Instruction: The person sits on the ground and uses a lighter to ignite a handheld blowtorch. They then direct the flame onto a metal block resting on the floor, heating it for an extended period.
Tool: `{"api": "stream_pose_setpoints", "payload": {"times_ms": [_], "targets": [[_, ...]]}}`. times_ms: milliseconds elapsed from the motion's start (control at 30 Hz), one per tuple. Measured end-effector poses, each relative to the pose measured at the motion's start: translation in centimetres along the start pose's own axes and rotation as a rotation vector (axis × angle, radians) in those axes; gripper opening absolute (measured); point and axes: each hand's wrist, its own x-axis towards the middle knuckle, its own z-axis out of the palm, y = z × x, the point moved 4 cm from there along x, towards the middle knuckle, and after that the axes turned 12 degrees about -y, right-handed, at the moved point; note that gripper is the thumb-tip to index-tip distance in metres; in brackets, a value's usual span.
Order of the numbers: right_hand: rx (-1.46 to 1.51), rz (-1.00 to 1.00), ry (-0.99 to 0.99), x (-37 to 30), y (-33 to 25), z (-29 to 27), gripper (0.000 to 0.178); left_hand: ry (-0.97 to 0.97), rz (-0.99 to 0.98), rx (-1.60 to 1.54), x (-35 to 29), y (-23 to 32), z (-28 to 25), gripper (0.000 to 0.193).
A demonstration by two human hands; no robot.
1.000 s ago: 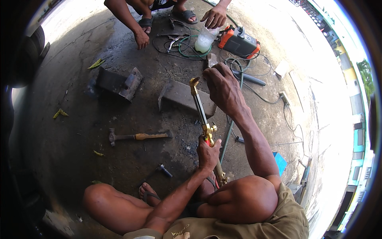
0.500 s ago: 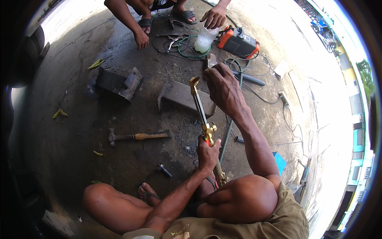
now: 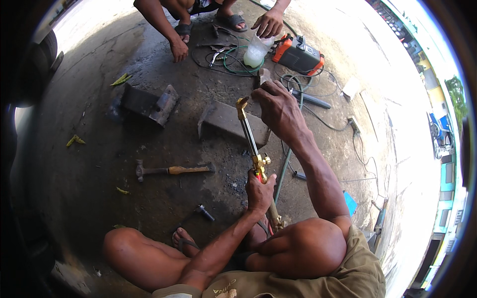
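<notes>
A brass and steel cutting torch (image 3: 250, 134) slants upward in front of my knees, its bent brass head at the top. My left hand (image 3: 260, 192) is wrapped round its handle just below the brass valves. Close beside the torch head, my right hand (image 3: 279, 108) is closed with its fingers pinched together. Whatever those fingers hold, if anything, is hidden. Behind the torch lies a rusty steel channel piece (image 3: 226, 121). A wooden-handled hammer (image 3: 174, 170) rests on the ground to the left, with a large bolt (image 3: 205, 213) nearer to me.
A second welded steel piece (image 3: 149, 104) lies at the left. Across from me a person crouches, one hand (image 3: 269, 23) over a plastic bottle (image 3: 255, 53). An orange and black welding machine (image 3: 298, 54) stands beside it. Hoses and cables (image 3: 330, 126) trail over the ground at right.
My right hand has shifted very slightly at the torch head. The left hand's grip is unchanged. In the street at far right, a blue vehicle has moved down along the picture's edge.
</notes>
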Motion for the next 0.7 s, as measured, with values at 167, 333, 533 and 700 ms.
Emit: {"api": "stream_pose_setpoints", "payload": {"times_ms": [167,333,533,700], "targets": [[-0.066,0.006,0.003,-0.1,0.1,-0.6,0.018,-0.007,0.011,0.01,0.0,0.4,0.5,0.049],[-0.02,-0.075,0.031,1.0,-1.2,0.7,0.016,0.047,-0.012,0.045,-0.2,-0.3,-1.1,0.049],[-0.082,-0.083,-0.013,0.9,-0.3,0.1,0.016,0.035,-0.008,0.055,-0.1,0.0,0.0,0.048],[-0.025,-0.124,0.043,1.2,-0.9,0.7,0.021,0.047,-0.012,0.049,-0.1,-0.2,-0.2,0.047]]}}
